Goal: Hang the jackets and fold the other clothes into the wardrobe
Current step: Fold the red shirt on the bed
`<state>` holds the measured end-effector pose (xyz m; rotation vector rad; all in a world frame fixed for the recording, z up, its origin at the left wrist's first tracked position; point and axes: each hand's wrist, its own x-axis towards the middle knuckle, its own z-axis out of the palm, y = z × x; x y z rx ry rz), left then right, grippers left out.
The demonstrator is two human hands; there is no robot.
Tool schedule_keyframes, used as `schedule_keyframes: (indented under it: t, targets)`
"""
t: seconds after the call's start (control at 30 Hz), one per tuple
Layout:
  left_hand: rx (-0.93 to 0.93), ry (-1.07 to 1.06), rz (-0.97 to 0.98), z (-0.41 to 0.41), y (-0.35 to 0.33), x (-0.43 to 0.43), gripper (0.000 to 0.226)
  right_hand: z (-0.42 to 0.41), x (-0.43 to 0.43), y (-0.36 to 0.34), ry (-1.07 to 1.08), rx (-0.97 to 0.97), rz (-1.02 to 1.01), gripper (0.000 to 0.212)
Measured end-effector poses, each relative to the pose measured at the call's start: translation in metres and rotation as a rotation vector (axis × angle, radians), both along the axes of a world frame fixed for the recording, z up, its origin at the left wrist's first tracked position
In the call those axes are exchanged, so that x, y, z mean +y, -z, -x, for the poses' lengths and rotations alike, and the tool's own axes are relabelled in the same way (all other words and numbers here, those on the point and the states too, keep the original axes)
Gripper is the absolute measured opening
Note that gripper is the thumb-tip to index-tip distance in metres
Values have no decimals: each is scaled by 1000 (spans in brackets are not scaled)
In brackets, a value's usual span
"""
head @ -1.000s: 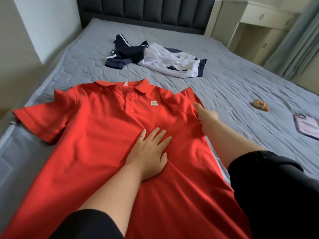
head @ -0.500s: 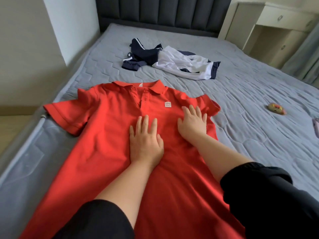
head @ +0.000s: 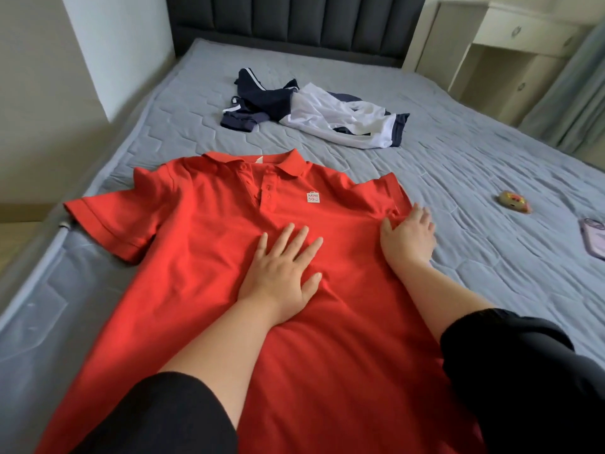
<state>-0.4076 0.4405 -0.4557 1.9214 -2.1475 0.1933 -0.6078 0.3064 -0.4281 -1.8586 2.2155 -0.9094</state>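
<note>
Lying flat on quilted grey mattress [head: 458,178]: red polo shirt [head: 203,244].

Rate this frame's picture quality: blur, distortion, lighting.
Head view: the wide-angle lens splays the bed edges and tilts the headboard panels. The right hand is motion-smeared, while the left hand and the chest badge on the red polo shirt are sharp. The light is soft and even, with no glare.

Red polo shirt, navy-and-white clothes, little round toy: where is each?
red polo shirt [head: 212,231]: head view, chest beside the buttons.
navy-and-white clothes [head: 337,117]: head view, white fabric.
little round toy [head: 514,202]: head view, its top.
</note>
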Motion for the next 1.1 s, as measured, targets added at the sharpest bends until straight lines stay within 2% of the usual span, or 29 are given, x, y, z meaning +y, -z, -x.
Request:
schedule_keyframes:
  t: [0.1,0.2,0.23,0.27,0.33,0.4,0.5,0.53,0.6,0.67,0.77,0.83,0.93,1.03,1.1]
  targets:
    - [11,21,-58,-1,0,-7,63,17,-23,-8,192,-338,-211,66]
    - [29,19,-88,-1,0,-10,62,20,-34,-21,142,-664,-296,38]
    - [30,18,-93,-1,0,-11,62,19,-35,-24,149,-717,-300,32]
    - [29,16,-96,-1,0,-11,62,17,-37,-26,154,-725,-290,26]
    - [30,15,-93,-2,0,-12,62,9,-37,-31,125,-580,-128,10]
    - [34,12,-86,-2,0,-13,62,-4,-28,-36,12,-363,173,19]
    - [74,2,-87,-2,1,-13,63,-28,4,-36,-428,-97,515,17]
    - [115,-14,-72,-2,0,-14,64,-32,14,-32,-577,-1,540,15]
    - [253,-64,6,-2,-1,-16,65,-34,29,-23,-788,179,466,17]
    - [441,-106,111,-2,-3,-21,61,-30,36,-8,-839,266,320,28]
    - [800,-214,235,-3,-6,-27,54,-26,42,7,-722,123,215,38]
    - [948,-305,304,-5,-6,-34,52,-25,41,10,-667,11,228,42]
    - [991,-350,352,-5,-6,-46,52,-22,38,13,-587,-138,220,48]
    - [1056,-438,309,-8,-14,-60,50,-19,34,13,-405,-318,208,51]
    - [1110,-502,275,-11,-23,-72,46,-20,33,14,-385,-300,198,42]
